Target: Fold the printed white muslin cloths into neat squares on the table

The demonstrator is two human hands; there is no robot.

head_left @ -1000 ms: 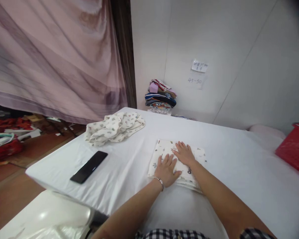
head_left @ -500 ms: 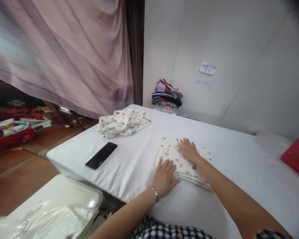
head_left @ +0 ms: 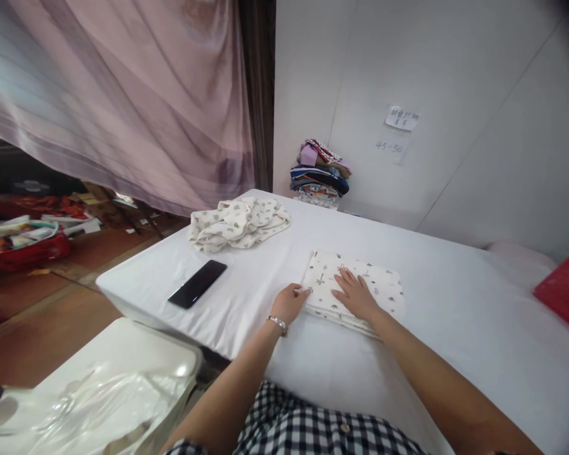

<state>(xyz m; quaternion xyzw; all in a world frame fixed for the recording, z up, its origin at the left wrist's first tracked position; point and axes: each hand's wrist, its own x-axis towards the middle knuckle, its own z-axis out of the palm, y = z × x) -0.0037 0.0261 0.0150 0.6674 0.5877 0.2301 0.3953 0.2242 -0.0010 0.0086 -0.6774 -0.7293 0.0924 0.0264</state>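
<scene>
A folded white cloth with small printed figures point(head_left: 374, 284) lies on the white-covered table point(head_left: 446, 316). My right hand point(head_left: 356, 294) rests flat on top of it, fingers stretched out. My left hand point(head_left: 290, 302) sits at the cloth's near left corner, fingers curled around its edge. A bracelet is on my left wrist. A crumpled cloth of the same print point(head_left: 237, 221) lies at the table's far left, and a black phone point(head_left: 198, 284) lies face up near the left edge.
A stack of folded clothes point(head_left: 320, 174) stands against the wall at the table's far corner. A red box point(head_left: 564, 284) is at the right. A white chair with clear plastic point(head_left: 109, 385) stands at lower left. A pink curtain point(head_left: 123, 101) hangs at left.
My left hand slid off the top of the folded cloth to its near left corner and curled on the edge. The right hand stayed flat on the cloth. The camera shifted.
</scene>
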